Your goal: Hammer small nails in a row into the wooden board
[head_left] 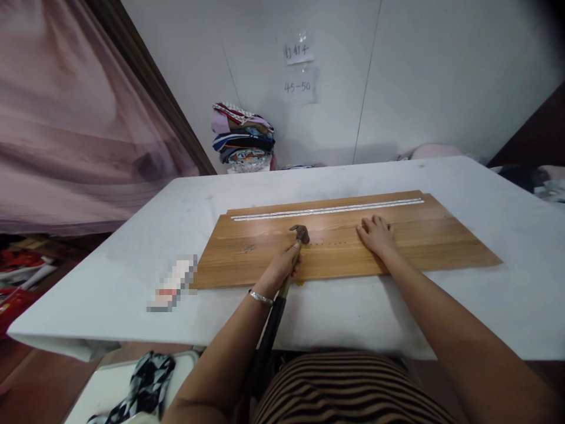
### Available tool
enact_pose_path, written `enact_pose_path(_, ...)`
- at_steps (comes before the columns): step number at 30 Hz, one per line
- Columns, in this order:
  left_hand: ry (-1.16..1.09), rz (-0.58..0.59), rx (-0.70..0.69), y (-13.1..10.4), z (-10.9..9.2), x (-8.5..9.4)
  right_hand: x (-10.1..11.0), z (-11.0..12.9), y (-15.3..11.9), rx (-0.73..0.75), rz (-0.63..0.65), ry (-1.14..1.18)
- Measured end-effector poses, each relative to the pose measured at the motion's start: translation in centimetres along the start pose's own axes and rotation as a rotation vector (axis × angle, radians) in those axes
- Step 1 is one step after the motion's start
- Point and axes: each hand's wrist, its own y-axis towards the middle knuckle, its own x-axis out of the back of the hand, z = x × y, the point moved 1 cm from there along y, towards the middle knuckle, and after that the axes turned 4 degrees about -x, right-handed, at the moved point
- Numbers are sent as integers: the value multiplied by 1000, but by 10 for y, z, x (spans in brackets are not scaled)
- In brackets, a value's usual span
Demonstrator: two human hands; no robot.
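Inside left hand (pixel 282 266), hammer (pixel 276 310) (claw-headed)

The person I'm watching wears a striped top (pixel 348 388) in tan and black, its narrow bands curving beside the near edge of the tabletop (pixel 344 330); a slim, silvery bracelet (pixel 260 298) circles the left wrist (pixel 265 288), while both hands (pixel 378 238) are bare

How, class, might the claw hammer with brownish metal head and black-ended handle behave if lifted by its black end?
The hammer would likely feel top-heavy: its metal head sits at one end. It should stay stiff, as the handle looks straight. It may be steadier where the left hand grips it, near the head.
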Motion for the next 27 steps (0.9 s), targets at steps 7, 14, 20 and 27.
enact_pose_path(7, -1, -1, 11, 1, 4, 1, -1, 0, 0, 8, -9, -9)
enact_pose_path(14, 19, -6, 24, -1, 0, -2, -2, -1, 1, 12, -11, -6)
enact_pose_path(20, 4, 7, 17, -2, -4, -2, -4, -2, 2, 13, -8, -8)
enact_pose_path(27, 7, 0, 13, 0, 0, -1, -3, -1, 1, 12, -13, -14)
